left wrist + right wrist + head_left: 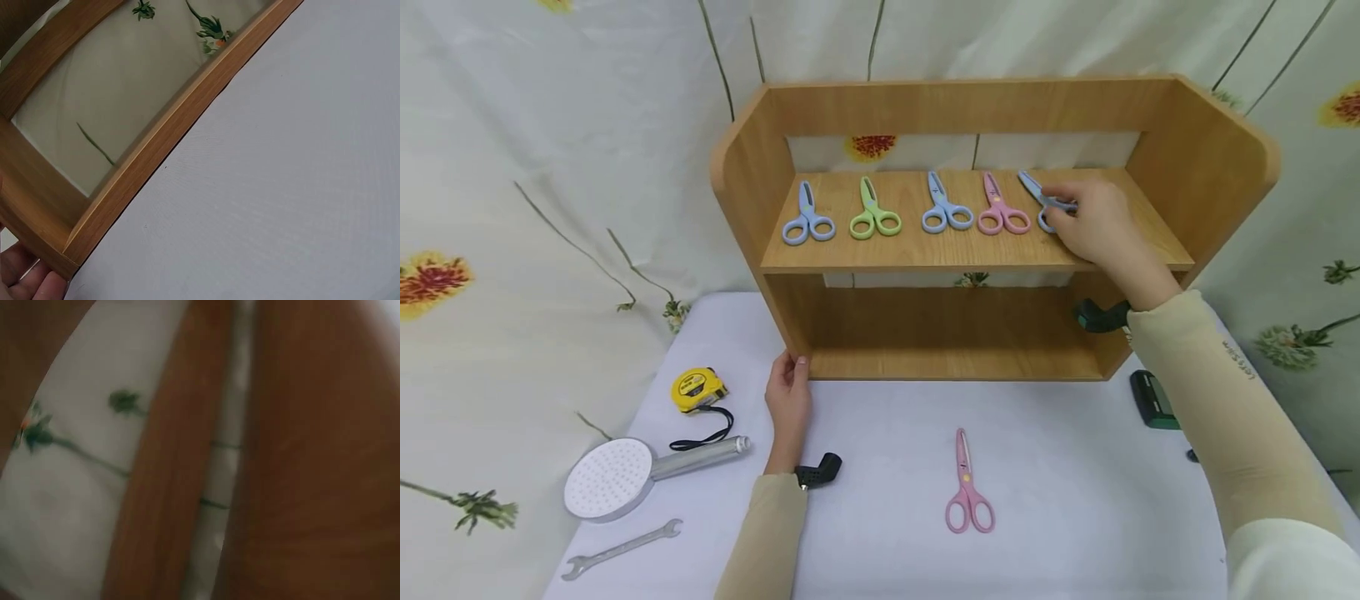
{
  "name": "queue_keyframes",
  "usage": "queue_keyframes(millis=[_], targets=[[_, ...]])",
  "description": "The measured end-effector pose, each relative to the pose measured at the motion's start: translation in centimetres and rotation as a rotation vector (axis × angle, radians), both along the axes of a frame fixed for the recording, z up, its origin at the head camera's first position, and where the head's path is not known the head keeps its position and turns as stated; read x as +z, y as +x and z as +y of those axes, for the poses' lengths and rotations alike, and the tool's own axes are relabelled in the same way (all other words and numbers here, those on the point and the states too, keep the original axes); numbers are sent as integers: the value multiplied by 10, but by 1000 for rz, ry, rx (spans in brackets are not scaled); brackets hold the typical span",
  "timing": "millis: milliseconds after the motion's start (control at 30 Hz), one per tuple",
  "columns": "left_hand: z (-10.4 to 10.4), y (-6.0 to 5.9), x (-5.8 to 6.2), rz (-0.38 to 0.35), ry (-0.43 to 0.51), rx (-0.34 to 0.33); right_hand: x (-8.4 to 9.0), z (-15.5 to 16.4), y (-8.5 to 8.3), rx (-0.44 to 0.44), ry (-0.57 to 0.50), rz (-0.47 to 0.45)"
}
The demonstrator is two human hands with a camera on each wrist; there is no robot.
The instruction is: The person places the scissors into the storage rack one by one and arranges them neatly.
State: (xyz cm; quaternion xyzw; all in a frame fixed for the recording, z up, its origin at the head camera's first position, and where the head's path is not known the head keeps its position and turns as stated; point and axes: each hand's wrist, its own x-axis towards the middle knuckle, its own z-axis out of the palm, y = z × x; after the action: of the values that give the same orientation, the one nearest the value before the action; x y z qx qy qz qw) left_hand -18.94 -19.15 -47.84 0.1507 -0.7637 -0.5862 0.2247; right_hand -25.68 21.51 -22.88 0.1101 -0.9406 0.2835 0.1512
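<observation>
My right hand [1093,221] is at the right part of the wooden shelf's upper board, pinching the handle of blue scissors [1033,187]. Their blades point up and left; part of the handle is hidden by the fingers. Leftward along the same board lie pink scissors [995,204], blue scissors [943,204], green scissors [872,210] and more blue scissors [808,215]. At the lower left corner of the wooden shelf [955,367], my left hand [788,408] grips the edge, its fingertips [51,286] around the corner. The right wrist view is blurred and shows only wood and cloth.
Pink scissors [967,487] lie on the white table in front of the shelf. To the left are a yellow tape measure [696,388], a shower head [613,477] and a wrench [621,550]. A dark green and black object [1152,400] sits beside the shelf's right side.
</observation>
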Motion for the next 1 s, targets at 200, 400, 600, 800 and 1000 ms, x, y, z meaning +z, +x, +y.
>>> queue_keyframes(millis=[200, 400, 600, 800, 1000], targets=[[2, -1, -1, 27, 1, -13, -9, 1, -3, -25, 39, 110], [0, -1, -1, 19, -15, -12, -9, -2, -3, -23, 35, 100], [-1, 3, -4, 7, -13, -2, -29, -7, 19, 4, -245, 399], [0, 4, -3, 14, 0, -20, -97, -31, 96, 286, -276, 581], [0, 3, -1, 24, -8, -3, -174, -60, 153, 368, 98, -59]])
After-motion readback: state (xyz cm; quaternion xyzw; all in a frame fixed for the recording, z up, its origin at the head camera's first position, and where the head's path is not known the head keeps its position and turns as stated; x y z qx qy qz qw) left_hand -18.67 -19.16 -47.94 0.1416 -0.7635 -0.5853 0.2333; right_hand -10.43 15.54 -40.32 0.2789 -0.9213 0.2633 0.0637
